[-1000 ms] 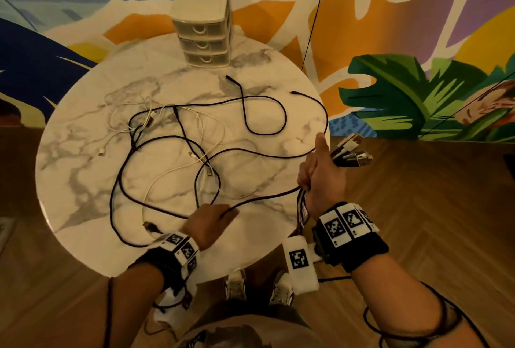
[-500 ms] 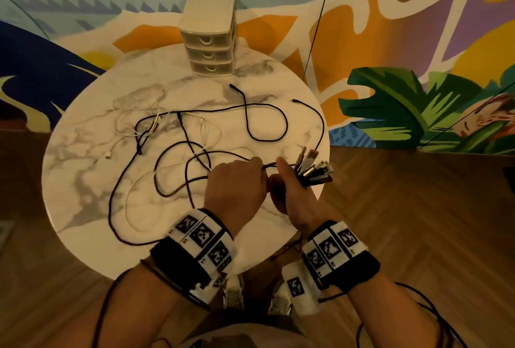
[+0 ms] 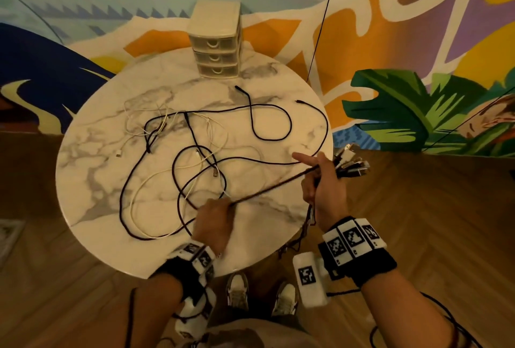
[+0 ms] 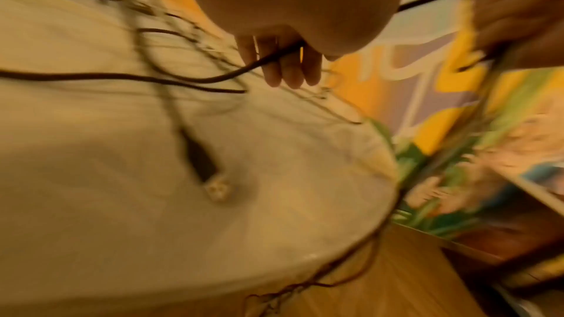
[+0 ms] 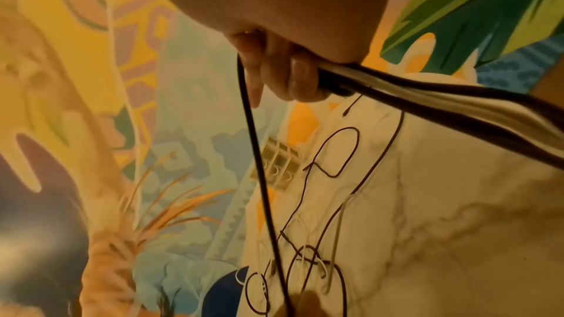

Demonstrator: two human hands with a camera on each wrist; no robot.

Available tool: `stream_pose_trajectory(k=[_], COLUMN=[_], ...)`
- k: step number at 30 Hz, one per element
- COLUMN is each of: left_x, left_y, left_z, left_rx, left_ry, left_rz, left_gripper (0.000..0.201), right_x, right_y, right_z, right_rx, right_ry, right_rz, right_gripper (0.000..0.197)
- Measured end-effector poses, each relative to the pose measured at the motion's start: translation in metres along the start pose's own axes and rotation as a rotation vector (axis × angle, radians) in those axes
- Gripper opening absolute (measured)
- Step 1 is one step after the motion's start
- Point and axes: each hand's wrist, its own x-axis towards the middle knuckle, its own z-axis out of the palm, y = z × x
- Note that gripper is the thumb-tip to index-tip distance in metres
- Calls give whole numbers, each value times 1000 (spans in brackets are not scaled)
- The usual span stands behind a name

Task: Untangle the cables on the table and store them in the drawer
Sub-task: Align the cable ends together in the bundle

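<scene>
Cable-sorting at a round marble table [image 3: 92, 177], seen from my remote station. My right hand [image 3: 326, 188] grips a bundle of plugs [image 3: 352, 163] at the table's right edge, its index finger held straight. My left hand [image 3: 214, 219] pinches a black cable [image 3: 276, 186] drawn taut between the two hands; its other fingers [image 4: 286, 69] hang loosely below the strand. Remaining black and white cables [image 3: 178, 158] lie looped and crossed over one another at mid-table. I judge the step in hand to be drawing one strand free: I should slide the left hand along it slowly, lift it over the crossings, and stop wherever a loop tightens. A small drawer unit [image 3: 216, 41] stands at the far edge, well apart from the tangle, with all three drawers closed; their contents cannot be seen.
</scene>
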Motion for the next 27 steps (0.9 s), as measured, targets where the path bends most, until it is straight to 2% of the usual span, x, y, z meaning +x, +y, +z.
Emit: stream_pose_trajectory(k=[1, 3, 6, 8, 9, 12, 15, 17, 20, 21, 25, 26, 27], left_x=[3, 15, 18, 9, 4, -1, 2, 9, 28, 33, 51, 53, 54], left_y=[-12, -7, 42, 77, 85, 88, 63, 25, -41, -57, -86, -88, -91], left_z=[-5, -22, -48, -56, -55, -49, -36, -24, -28, -35, -63, -65, -65], left_rx=[-19, -32, 119, 273, 292, 177, 63, 159, 289, 315, 180, 167, 219], left_ry=[40, 101, 78, 13, 1, 14, 11, 7, -26, 5, 319, 308, 230], left_rz=[-63, -58, 176, 310, 334, 323, 327, 274, 38, -19, -52, -78, -116], left_gripper=[53, 53, 32, 29, 29, 27, 25, 28, 23, 20, 17, 18, 22], right_x=[-1, -5, -21, -28, -29, -25, -24, -22, -16, -16, -15, -15, -16], right_y=[-1, 1, 8, 9, 10, 12, 12, 9, 3, 1, -7, -8, -9], right_z=[-3, -1, 18, 28, 31, 25, 16, 10, 0, -3, -3, -2, -1], right_rx=[48, 52, -36, -60, -65, -108, -107, -45, 28, 44, 66, 63, 61], right_ry=[-15, -77, -196, -219, -225, -183, -143, -91, 7, 32, 63, 60, 56], right_rz=[19, 48, 101, 157, 170, 135, 51, 14, 11, 9, -14, -15, -16], right_gripper=[52, 58, 60, 48, 42, 40, 45, 49, 52, 53, 55, 55, 55])
